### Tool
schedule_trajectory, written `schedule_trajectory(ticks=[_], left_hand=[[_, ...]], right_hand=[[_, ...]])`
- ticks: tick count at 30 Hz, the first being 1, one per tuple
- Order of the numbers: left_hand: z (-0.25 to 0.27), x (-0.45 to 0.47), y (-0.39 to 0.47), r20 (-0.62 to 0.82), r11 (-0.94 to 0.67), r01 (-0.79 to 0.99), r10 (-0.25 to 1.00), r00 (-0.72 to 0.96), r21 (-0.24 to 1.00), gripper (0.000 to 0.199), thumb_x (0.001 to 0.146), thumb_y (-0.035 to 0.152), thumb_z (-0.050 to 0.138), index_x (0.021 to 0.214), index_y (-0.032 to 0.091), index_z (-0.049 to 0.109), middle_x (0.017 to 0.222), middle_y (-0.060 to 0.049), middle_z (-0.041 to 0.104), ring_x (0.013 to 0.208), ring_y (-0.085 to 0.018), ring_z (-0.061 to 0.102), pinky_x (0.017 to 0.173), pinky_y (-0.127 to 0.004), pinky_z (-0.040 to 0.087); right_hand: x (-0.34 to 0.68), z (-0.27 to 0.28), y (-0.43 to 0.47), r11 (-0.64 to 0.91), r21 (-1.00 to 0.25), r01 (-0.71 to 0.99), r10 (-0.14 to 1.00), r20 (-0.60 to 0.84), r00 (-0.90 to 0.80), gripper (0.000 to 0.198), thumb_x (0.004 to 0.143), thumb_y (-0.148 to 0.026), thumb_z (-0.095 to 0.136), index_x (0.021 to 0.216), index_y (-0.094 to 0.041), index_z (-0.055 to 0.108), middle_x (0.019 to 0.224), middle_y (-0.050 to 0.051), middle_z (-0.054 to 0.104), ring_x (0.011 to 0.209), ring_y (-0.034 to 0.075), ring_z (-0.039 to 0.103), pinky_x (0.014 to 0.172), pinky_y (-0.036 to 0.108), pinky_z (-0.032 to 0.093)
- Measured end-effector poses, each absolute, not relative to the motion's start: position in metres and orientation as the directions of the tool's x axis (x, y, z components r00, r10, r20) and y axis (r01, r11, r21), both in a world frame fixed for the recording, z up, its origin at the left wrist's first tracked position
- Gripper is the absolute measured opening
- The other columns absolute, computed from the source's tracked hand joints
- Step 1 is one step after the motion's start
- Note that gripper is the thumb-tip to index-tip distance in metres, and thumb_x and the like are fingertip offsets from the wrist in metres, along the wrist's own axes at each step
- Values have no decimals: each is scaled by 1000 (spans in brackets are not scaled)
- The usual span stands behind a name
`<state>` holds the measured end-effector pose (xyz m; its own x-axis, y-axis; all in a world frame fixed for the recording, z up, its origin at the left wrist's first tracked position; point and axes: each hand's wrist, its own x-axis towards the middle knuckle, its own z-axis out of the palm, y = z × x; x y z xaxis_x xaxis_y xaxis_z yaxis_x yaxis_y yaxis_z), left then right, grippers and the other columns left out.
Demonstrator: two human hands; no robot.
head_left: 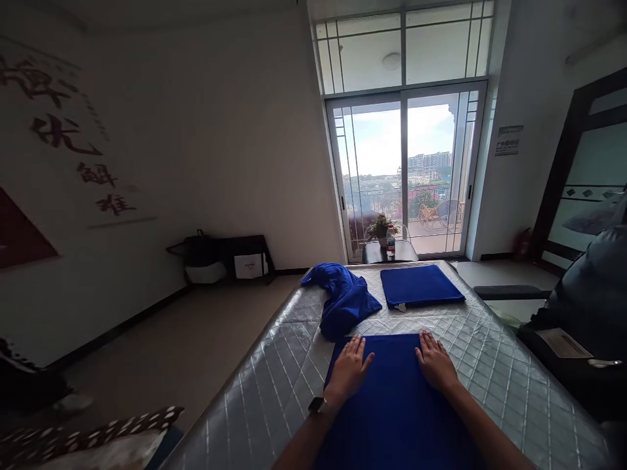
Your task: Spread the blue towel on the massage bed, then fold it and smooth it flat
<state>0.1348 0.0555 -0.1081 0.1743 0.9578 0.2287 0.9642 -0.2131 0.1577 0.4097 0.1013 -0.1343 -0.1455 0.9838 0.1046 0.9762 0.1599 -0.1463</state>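
A blue cloth (392,405) lies spread flat in front of me on a silver quilted mattress (494,365). Near its far left corner my left hand (351,367) rests flat with fingers stretched forward; a dark watch sits on that wrist. My right hand (435,362) lies flat by the far right corner, fingers extended too. Beyond the left hand is a crumpled blue cloth (343,297). A neatly folded blue cloth (421,285) with a small white tag is farther off to the right. The near end of the spread cloth runs out of view.
Past the mattress stands a small dark table (406,251) with a bottle (390,241) and a potted plant (379,227). Dark bags (597,307) crowd the right side. A polka-dot cloth (93,434) lies at the lower left. Sliding glass doors (404,176) close off the back.
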Motion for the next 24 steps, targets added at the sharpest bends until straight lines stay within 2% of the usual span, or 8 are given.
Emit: schedule_trajectory(ticks=[3, 5, 10, 18, 24], left_hand=[[-107, 192, 69, 231, -400, 904, 904, 361, 152, 69, 104, 59, 19, 151, 16, 45, 158, -11, 42, 150, -24, 33, 125, -43, 28], [-111, 224, 80, 231, -443, 877, 887, 400, 183, 71, 103, 60, 17, 152, 17, 44, 159, -10, 41, 151, -24, 31, 125, -44, 26], [-125, 236, 101, 196, -344, 903, 934, 300, 256, 72, 103, 59, 12, 154, 17, 42, 161, -11, 37, 152, -25, 28, 126, -48, 23], [-128, 101, 90, 120, -100, 971, 990, 75, 216, 72, 103, 59, 14, 156, 16, 37, 162, -9, 36, 152, -25, 29, 126, -47, 21], [-127, 69, 80, 78, -58, 969, 996, 40, 239, 81, 101, 65, 12, 158, 11, 31, 165, -10, 27, 153, -25, 24, 127, -42, 18]], right_hand=[[410, -134, 101, 167, -147, 975, 983, 106, -152, 66, 101, -39, 21, 159, -7, 25, 166, 9, 19, 155, 21, 14, 125, 41, 11], [411, -135, 101, 171, -153, 973, 982, 105, -156, 65, 101, -38, 21, 159, -7, 25, 166, 10, 20, 155, 21, 13, 125, 41, 11], [413, -139, 102, 175, -169, 970, 982, 106, -159, 65, 101, -37, 20, 159, -7, 26, 166, 10, 21, 155, 21, 13, 125, 42, 12], [413, -139, 104, 179, -195, 964, 980, 123, -157, 68, 100, -39, 20, 158, -5, 27, 166, 10, 20, 155, 21, 15, 125, 41, 11], [420, -136, 108, 164, -181, 970, 985, 88, -150, 68, 100, -40, 18, 158, -5, 26, 166, 10, 21, 154, 20, 15, 125, 38, 12]])
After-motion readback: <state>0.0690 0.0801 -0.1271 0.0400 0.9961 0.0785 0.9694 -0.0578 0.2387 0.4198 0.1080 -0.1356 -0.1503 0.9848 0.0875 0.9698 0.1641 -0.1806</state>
